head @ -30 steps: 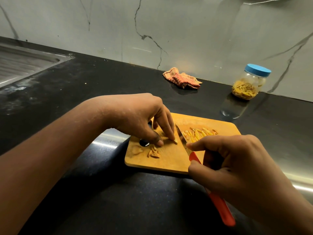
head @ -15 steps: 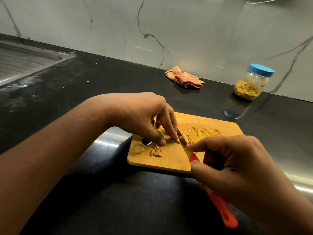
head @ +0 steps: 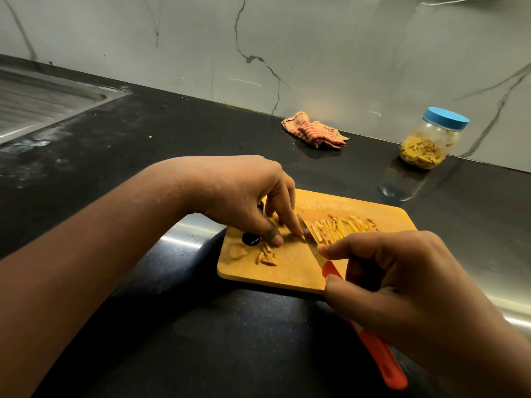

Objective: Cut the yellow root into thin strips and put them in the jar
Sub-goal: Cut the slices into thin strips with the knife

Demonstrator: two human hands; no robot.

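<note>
Open counter (head: 344, 173) between cutting board (head: 287, 271) and lidded jar (head: 428, 142), cloth (head: 316, 133) well aside.

Fingertips (head: 296, 230) of the left hand (head: 244, 196) cover nearly all of the yellow root piece (head: 302, 239). The right hand (head: 402, 282) hides the middle of the red-handled knife (head: 379, 359), and the steel sink (head: 43, 101) at far left runs off the edge.

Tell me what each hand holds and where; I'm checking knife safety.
Right hand grips the knife by the front of its red handle, just behind the blade. Left hand pinches a small root piece down on the cutting board.
</note>
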